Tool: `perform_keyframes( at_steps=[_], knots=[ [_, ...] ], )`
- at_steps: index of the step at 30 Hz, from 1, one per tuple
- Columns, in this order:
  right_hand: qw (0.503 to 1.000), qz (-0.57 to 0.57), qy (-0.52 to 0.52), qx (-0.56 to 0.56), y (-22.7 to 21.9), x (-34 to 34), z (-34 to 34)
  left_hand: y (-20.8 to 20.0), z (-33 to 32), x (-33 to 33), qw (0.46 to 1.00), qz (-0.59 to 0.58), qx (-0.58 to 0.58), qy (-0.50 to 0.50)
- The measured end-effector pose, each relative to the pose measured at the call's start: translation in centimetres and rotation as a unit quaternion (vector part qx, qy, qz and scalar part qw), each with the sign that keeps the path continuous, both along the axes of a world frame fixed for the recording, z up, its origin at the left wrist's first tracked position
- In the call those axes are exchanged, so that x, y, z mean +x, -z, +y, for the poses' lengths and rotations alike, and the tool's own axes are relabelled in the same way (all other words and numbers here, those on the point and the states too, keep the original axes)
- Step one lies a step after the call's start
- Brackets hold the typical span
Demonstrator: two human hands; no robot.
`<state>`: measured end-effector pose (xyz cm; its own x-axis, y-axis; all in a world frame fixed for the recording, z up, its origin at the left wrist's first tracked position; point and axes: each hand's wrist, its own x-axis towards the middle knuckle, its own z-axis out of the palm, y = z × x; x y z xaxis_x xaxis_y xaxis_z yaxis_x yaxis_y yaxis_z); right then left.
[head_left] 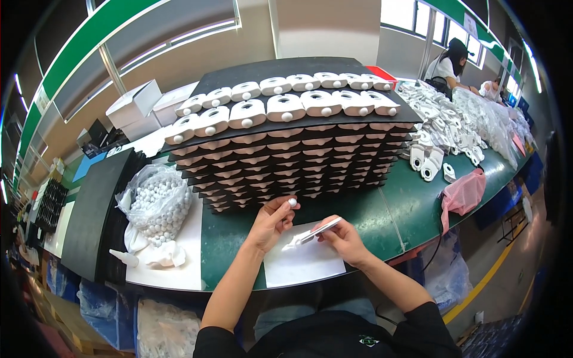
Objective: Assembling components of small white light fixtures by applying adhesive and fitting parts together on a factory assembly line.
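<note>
Between the thumb and fingers of my left hand is a small white ball, in front of the stacked trays. My right hand grips a slim, pale, flat tool whose kind I cannot make out; it points down and left over a sheet of white paper. Beyond both hands rises a tall stack of black sheets with white plastic parts between the layers. Two rows of these white parts lie on its top, each with a round hole and a white ball at its near end.
An open clear bag of white balls stands at left, near a white squeeze bottle and black sheets. At right, loose white parts are heaped beside a pink mesh bag. Another person sits farther right.
</note>
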<state>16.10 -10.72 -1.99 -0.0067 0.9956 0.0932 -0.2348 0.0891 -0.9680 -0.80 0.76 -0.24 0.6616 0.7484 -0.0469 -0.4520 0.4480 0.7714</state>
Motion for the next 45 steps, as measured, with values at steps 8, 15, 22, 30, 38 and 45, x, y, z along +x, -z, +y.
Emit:
perform_keyframes(
  at_steps=[8, 15, 22, 30, 38, 45],
  knots=[
    [0.975, 0.215, -0.057, 0.006, -0.6, 2.3, 0.0, -1.1, -1.1, 0.1, 0.994, 0.076, 0.072, 0.041],
    [0.984, -0.072, 0.037, 0.158, -1.9, 3.2, -0.1, -0.6, -1.0, 0.2, 0.988, 0.101, 0.100, 0.064],
    [0.765, -0.462, 0.098, 0.437, -4.2, 3.3, -0.4, -1.1, -1.2, 0.2, 0.988, 0.087, 0.107, 0.075],
    [0.981, -0.013, 0.109, 0.157, -2.1, 1.6, 0.3, -0.7, -1.4, 0.6, 0.982, 0.118, 0.143, 0.045],
    [0.988, 0.138, 0.069, -0.031, -0.9, 1.1, 1.1, -1.3, -1.8, 0.7, 0.981, 0.121, 0.151, 0.025],
    [0.989, 0.134, 0.054, -0.024, -1.0, 1.4, 0.9, -1.3, -1.9, 0.8, 0.980, 0.122, 0.152, 0.027]
  ],
)
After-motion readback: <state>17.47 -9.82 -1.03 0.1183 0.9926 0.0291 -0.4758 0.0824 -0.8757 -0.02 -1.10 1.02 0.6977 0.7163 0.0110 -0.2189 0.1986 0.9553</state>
